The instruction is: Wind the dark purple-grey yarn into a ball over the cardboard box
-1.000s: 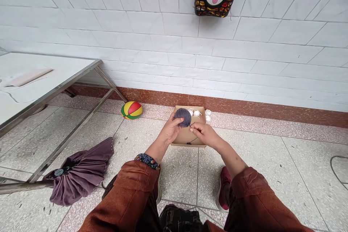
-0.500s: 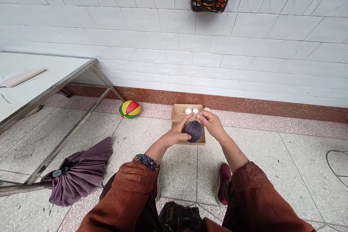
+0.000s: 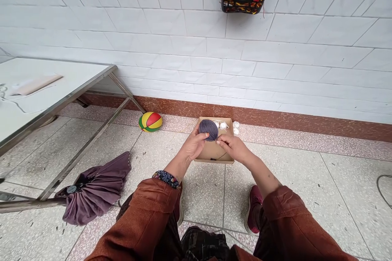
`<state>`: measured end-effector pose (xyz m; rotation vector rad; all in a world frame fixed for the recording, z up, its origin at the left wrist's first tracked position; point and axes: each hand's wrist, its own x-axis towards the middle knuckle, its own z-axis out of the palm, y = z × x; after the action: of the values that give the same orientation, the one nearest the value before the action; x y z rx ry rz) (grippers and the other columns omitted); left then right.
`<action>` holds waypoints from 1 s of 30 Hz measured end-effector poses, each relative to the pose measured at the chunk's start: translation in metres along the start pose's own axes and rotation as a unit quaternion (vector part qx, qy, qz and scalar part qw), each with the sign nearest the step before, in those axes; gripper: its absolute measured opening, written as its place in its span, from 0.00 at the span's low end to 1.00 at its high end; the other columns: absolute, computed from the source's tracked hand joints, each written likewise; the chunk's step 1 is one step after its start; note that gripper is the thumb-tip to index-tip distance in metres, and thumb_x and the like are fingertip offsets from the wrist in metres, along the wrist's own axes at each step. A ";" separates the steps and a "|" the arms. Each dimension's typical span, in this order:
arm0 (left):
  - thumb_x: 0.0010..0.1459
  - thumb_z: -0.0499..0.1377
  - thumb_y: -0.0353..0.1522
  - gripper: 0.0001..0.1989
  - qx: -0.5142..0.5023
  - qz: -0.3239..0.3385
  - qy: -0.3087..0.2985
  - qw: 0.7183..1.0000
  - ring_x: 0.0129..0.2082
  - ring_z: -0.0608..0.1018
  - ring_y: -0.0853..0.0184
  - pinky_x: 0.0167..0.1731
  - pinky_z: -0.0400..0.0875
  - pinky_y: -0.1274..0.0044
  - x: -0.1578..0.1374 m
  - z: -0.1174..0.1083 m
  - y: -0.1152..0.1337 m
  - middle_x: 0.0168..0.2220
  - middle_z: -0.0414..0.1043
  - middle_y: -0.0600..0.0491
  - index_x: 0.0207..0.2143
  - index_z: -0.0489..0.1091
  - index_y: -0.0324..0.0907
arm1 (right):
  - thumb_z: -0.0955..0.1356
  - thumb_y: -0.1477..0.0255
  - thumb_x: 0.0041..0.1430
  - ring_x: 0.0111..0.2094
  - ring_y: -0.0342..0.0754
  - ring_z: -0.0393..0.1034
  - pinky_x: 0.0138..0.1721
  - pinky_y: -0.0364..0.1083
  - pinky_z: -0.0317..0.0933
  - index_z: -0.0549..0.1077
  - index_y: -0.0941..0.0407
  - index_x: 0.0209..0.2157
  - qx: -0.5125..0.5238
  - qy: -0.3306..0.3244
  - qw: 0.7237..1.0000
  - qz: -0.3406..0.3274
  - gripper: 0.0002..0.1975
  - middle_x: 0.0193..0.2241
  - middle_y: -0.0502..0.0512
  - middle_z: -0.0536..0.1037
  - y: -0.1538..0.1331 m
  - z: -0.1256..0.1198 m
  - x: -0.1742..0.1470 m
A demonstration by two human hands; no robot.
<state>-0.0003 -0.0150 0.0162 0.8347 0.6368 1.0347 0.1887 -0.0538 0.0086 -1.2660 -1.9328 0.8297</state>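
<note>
A dark grey-purple ball of yarn [image 3: 208, 129] rests in my left hand [image 3: 193, 145], with the thumb pressed across its front. My right hand [image 3: 232, 146] is pinched closed at the ball's lower right side, on what looks like the yarn's strand; the strand itself is barely visible there. Both hands are above a shallow open cardboard box [image 3: 214, 161] on the floor. Small white thread balls [image 3: 223, 125] lie at the back of the box, partly hidden by the yarn ball. More white balls [image 3: 236, 127] sit just outside its right edge.
A striped toy ball [image 3: 150, 122] lies by the wall, near the leg of a white-topped metal table [image 3: 79, 69]. Purple gathered cloth [image 3: 98, 189] is on the floor at left. A black basket [image 3: 247, 5] hangs on the tiled wall. A cable [image 3: 381, 189] lies far right.
The yarn ball has moved up and left and turned in my left hand. My right hand has dropped from above the ball to its lower right side.
</note>
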 end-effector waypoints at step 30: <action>0.46 0.67 0.29 0.27 -0.092 -0.041 -0.048 0.994 0.51 0.76 0.58 0.55 0.66 0.67 -0.009 0.006 0.004 0.49 0.77 0.47 0.51 0.72 0.42 | 0.63 0.66 0.66 0.28 0.46 0.65 0.32 0.44 0.58 0.72 0.54 0.31 -0.010 0.093 0.995 0.047 0.11 0.26 0.50 0.73 0.008 -0.001 0.003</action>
<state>-0.0010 -0.0237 0.0236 0.6878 0.4832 0.9573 0.1926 -0.0483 0.0035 -1.4048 -1.7502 0.7132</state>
